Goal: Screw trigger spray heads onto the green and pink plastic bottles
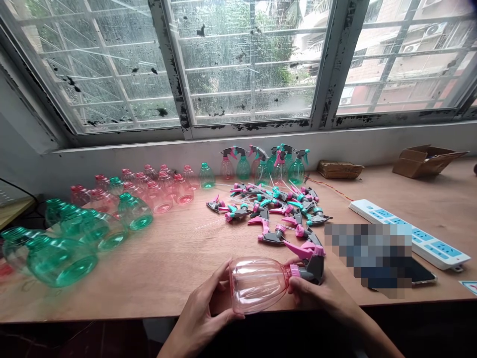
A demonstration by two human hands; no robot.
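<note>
A clear pink spray bottle (257, 282) lies on its side at the front edge of the wooden table (179, 253). My left hand (203, 313) cups its base with curled fingers. My right hand (316, 293) grips the neck, where a pink and grey trigger spray head (311, 258) sits on the bottle. A pile of several loose pink and teal trigger heads (276, 209) lies just beyond.
Empty green bottles (74, 238) and pink bottles (156, 191) crowd the left side. Several bottles fitted with heads (268, 164) stand by the window wall. A white power strip (410, 231), a phone (421, 273) and cardboard boxes (425, 159) sit at right.
</note>
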